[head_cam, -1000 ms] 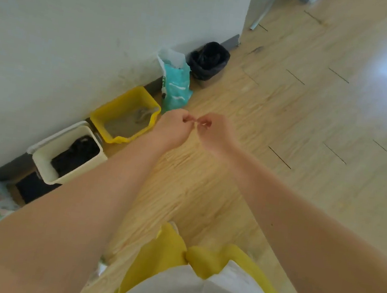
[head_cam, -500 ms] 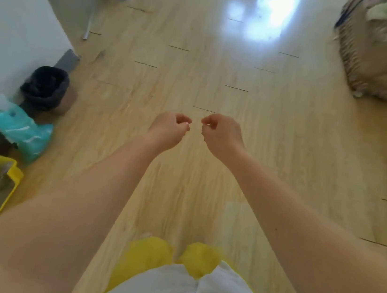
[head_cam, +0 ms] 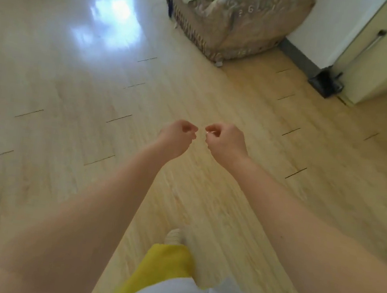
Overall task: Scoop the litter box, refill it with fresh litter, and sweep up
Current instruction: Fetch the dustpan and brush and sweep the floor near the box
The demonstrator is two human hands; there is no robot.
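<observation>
Both my arms stretch out in front of me over the wooden floor. My left hand and my right hand hover side by side at the centre of the view, a small gap between them. The fingers of both are curled inward, and I see nothing held in either. A pale speck at the right hand's fingertips is too blurred to identify. The litter box, litter bag and scoop are out of view.
A fabric-covered basket piled with cloth stands at the top centre against a white wall. A cream cabinet with a bar handle is at the right, a black object at its base. Window glare lies on the floor.
The view has swung right: the yellow litter box, teal bag and black bin have left the frame, and the basket and cabinet have come in. My fingertips, touching earlier, are now slightly apart.
</observation>
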